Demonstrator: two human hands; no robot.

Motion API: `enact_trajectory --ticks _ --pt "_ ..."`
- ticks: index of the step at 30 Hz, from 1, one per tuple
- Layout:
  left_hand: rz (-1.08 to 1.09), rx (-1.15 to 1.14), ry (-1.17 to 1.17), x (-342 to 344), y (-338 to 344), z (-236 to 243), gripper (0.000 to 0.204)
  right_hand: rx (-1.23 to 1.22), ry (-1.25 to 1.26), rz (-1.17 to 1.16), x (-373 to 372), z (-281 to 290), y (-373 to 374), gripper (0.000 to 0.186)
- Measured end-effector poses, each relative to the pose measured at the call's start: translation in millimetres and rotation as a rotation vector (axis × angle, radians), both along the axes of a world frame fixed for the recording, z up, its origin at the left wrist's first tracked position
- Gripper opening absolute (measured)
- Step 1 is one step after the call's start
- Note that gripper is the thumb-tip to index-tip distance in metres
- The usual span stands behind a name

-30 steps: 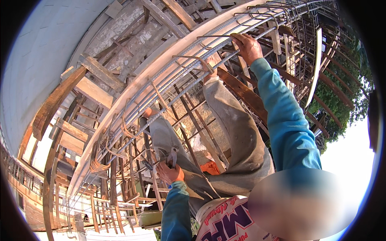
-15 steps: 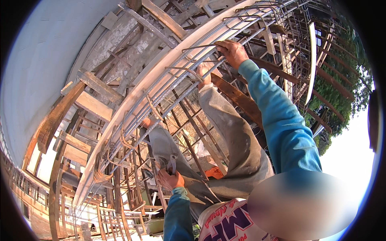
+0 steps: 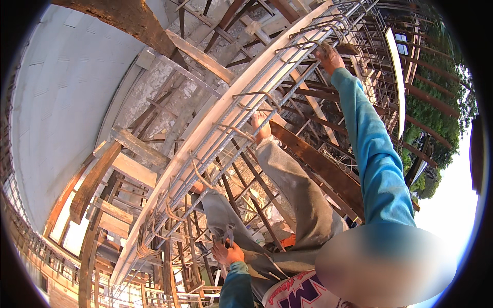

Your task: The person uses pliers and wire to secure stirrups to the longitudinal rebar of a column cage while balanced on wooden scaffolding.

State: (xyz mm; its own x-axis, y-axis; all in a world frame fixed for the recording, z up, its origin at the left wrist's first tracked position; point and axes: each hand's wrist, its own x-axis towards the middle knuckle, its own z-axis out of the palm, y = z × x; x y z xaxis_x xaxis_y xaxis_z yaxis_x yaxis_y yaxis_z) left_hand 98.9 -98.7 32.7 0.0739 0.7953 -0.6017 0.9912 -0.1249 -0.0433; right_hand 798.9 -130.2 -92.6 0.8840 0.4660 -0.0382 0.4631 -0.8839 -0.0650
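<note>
Rebar cage (image 3: 239,123): slanting near left to far right, cut off there.
Right hand (image 3: 330,59): outstretched far, at cage, with shadowed fingers (image 3: 323,51); cannot tell whether gripping.
Left hand (image 3: 228,253): low, near, closed around pincer-like tool (image 3: 229,234), mostly hidden.

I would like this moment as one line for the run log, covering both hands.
left hand: holds grey hand tool | right hand: at rebar cage, grip unclear | pale board: alongside cage

Rebar cage (image 3: 241,109) beside plank (image 3: 205,131); trees (image 3: 436,119) far right.
</note>
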Motion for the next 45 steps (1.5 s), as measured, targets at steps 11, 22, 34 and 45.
enact_trajectory --ticks 11,22,34,45 --pt "-0.053 -0.112 -0.015 -1.3 15.1 4.7 0.037 -0.081 0.212 0.129 -71.9 32.0 27.5 0.027" --pt "-0.054 -0.027 -0.088 0.5 14.2 3.9 0.043 -0.053 0.287 0.133 -105.0 26.7 41.5 0.024" --pt "0.021 -0.146 -0.006 3.2 15.5 5.4 0.048 -0.053 0.276 -0.078 -100.0 51.1 30.3 0.046" --pt "0.033 -0.215 -0.084 -17.3 45.6 30.5 0.052 -0.557 1.128 0.233 -181.4 207.2 -79.2 0.048"
